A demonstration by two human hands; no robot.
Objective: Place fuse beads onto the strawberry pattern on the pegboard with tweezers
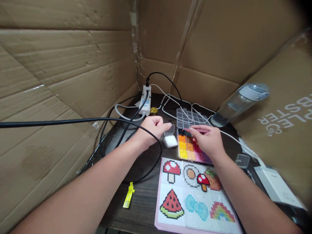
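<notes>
My right hand [206, 139] pinches pink tweezers [198, 130], their tips pointing left over the black beads [183, 132] at the far end of a compartment box. Orange, yellow, pink and purple beads [188, 146] fill its other compartments, partly covered by my hand. My left hand [152, 128] has its fingers curled in and the thumb stretched to the right. Its thumb tip is at the raised lid of a small clear box [170, 141] of white beads; whether it touches the lid I cannot tell. Nothing shows in this hand.
A pattern sheet [172, 204] lies in front, with a bead mushroom [203, 182] on it. Black cable [73, 121] loops across my left forearm. A power strip [145, 100], gold tin [153, 111], water bottle [240, 102] and white adapter [278, 187] stand around. Cardboard walls enclose the table.
</notes>
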